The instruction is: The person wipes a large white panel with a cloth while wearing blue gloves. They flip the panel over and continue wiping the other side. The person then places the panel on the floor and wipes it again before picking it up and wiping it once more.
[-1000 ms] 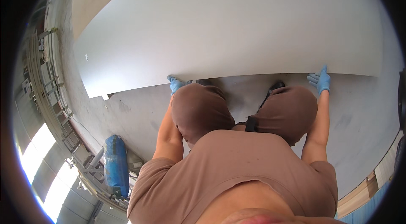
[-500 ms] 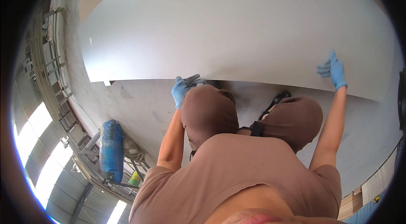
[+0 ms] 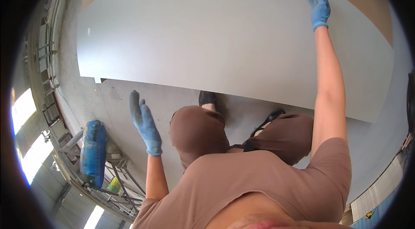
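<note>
A large pale grey panel (image 3: 207,34) lies flat in front of me, its near edge just ahead of my shoes. My right hand (image 3: 320,6), in a blue glove, reaches over the panel's far right part with fingers stretched out. Whether its palm touches the surface I cannot tell. My left hand (image 3: 145,121), in a blue glove with darker grey fingers, hangs free to the left of my knees, short of the near edge. Its fingers are extended and hold nothing.
Brown board (image 3: 363,4) shows beyond the panel's far edge. A blue wrapped bundle (image 3: 93,153) sits on a metal frame at the left. My shoes (image 3: 270,121) stand on the grey floor (image 3: 116,103) at the near edge. A small white tab (image 3: 97,80) pokes out under the left corner.
My right hand has swept forward across the panel toward its far edge. My left hand has come away from the near edge and moved left.
</note>
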Tool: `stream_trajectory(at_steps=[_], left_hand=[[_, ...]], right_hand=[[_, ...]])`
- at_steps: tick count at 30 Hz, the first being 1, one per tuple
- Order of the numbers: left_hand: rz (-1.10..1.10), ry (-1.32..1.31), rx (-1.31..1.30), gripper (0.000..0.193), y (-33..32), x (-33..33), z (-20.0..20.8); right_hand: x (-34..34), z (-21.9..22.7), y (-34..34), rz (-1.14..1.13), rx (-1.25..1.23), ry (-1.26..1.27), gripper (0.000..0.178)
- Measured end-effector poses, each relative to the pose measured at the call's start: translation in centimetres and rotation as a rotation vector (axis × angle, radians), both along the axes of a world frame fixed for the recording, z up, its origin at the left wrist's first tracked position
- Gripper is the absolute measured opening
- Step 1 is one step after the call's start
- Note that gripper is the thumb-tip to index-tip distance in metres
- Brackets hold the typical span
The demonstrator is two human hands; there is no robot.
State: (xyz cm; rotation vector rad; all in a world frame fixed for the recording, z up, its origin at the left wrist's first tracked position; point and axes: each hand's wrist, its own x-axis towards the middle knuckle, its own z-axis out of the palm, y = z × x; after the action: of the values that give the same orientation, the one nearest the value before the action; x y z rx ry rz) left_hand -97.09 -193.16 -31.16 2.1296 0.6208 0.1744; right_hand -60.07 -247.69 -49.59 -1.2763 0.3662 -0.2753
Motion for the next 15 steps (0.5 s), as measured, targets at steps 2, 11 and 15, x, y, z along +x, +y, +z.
stream_trajectory(at_steps=[2,11,15], left_hand=[[-0.048,0.099,0.162,0.062,-0.7,-0.5,-0.7],[0.323,0.108,-0.363,0.056,0.4,-0.8,-3.5],[0.347,-0.017,-0.433,0.051,1.7,1.8,-3.7]], right_hand=[[2.6,-0.9,0.5,-0.149,0.252,-0.033,0.079],[6.6,-8.6,21.7,0.213,0.567,-0.100,0.089],[-17.3,-5.4,47.9,0.980,0.836,0.480,0.056]])
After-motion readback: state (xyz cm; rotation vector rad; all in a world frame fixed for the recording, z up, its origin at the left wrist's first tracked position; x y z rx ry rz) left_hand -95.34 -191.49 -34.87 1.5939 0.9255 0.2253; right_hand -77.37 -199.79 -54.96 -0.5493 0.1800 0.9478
